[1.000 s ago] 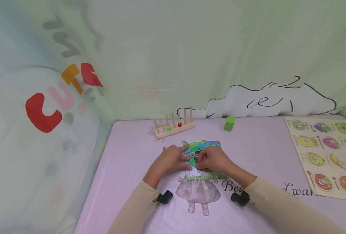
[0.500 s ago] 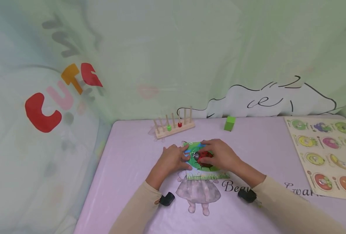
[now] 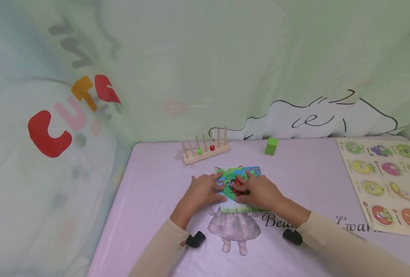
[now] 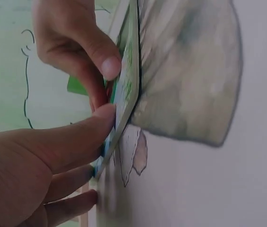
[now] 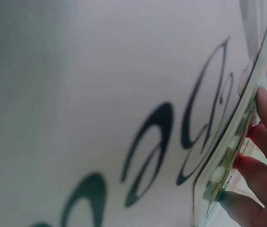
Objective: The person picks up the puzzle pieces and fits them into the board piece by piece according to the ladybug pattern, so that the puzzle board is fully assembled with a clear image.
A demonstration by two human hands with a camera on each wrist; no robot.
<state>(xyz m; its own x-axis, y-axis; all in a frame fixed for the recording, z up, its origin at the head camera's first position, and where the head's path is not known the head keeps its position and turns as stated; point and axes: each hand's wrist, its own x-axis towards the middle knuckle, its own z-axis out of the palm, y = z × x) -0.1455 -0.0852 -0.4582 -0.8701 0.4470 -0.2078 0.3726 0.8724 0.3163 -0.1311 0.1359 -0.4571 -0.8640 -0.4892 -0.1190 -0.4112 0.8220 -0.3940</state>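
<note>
A small ladybug jigsaw puzzle point(image 3: 241, 210) lies flat on the table, green and blue with a grass strip along its near edge. My left hand point(image 3: 201, 191) rests at its left side, fingers spread over that edge; in the left wrist view the left thumb point(image 4: 106, 112) touches the board. The right hand point(image 3: 262, 192) lies over the puzzle's right half, fingertips spread on the red ladybug point(image 3: 238, 183), partly covering it. In the right wrist view the right fingers point(image 5: 261, 177) reach the board's surface with their tips. The puzzle's right edge is mostly hidden.
Behind the puzzle stands a wooden peg rack point(image 3: 206, 153) with a green and a red bead. A green block point(image 3: 271, 146) is at the back. On the right lies a large wooden fruit board point(image 3: 360, 192). Curtains enclose the back and left.
My right hand goes from bunched fingers over the ladybug to a spread touch further right and far, then back slightly left and nearer. The left hand stays almost in place.
</note>
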